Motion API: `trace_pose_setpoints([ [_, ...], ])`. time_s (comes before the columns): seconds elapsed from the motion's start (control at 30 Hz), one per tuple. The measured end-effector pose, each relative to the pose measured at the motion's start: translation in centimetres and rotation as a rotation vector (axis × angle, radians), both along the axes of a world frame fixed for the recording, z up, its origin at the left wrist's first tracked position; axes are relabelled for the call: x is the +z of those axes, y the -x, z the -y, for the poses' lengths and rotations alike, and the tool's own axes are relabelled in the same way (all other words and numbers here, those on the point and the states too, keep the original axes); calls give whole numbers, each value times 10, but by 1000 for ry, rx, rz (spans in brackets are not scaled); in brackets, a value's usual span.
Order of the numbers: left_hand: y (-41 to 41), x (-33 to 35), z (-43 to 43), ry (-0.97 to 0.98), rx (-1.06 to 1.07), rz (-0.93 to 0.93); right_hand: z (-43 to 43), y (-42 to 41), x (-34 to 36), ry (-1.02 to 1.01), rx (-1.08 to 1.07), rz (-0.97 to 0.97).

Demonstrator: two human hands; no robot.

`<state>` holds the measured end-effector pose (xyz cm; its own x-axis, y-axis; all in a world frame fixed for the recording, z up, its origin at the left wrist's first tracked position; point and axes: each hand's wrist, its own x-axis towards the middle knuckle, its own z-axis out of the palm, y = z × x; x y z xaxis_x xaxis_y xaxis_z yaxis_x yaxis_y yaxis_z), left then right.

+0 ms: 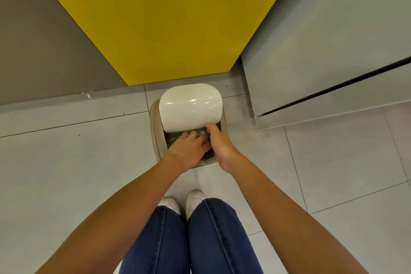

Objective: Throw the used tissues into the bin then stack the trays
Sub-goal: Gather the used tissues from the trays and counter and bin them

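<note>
Head view: my right hand [219, 148] pinches the glossy white swing lid [191, 107] by its near edge to hold the beige plastic bin [155, 140] open. My left hand [189, 143], fingers loosely spread, hangs over the crumpled used tissues [201, 133] inside. No trays in sight.

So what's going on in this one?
A person stands over a small beige bin on the tiled floor. Their right hand tips its white swing lid open at the near edge, while the left hand reaches flat-fingered into the opening, above a pale crumpled wad, probably tissue. No trays are in view.
</note>
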<state>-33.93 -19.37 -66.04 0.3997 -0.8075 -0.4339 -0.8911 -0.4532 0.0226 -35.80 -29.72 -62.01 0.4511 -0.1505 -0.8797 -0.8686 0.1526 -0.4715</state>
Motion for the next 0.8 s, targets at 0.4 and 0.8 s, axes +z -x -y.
trace_pose_setpoints([
  [0.4, -1, 85, -42, 451, 527, -352, -10, -1, 78, 88, 158, -32],
  [0.8, -16, 305, -61, 759, 951, -325, -21, -27, 285, 265, 326, 232],
])
